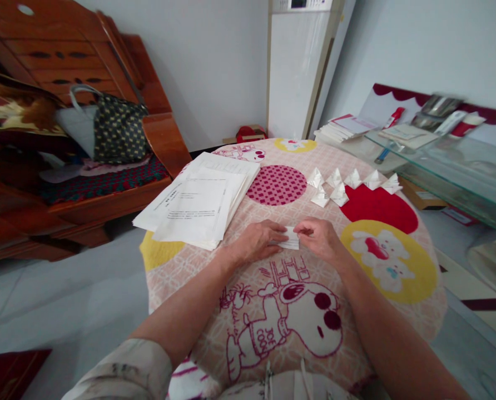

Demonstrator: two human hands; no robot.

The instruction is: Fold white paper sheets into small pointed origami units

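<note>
A small folded piece of white paper point(289, 239) with faint printed lines lies on the round cloth-covered table, between my two hands. My left hand point(260, 239) holds down its left side, fingers curved over the paper. At the upper right edge, my right hand point(318, 236) pinches the paper between thumb and fingertips. Beyond my right hand stand several pointed folded paper pieces point(338, 194) in two rows. A stack of printed sheets point(198, 205) lies beyond my left hand, on the left of the table.
The patterned tablecloth point(281, 186) covers the table. To the right is a glass shelf point(460, 166) holding metal bowls point(435, 114) and papers. A wooden sofa point(118, 72) with a dotted bag point(120, 128) is on the left. A tall white cabinet-like unit point(298, 72) stands behind.
</note>
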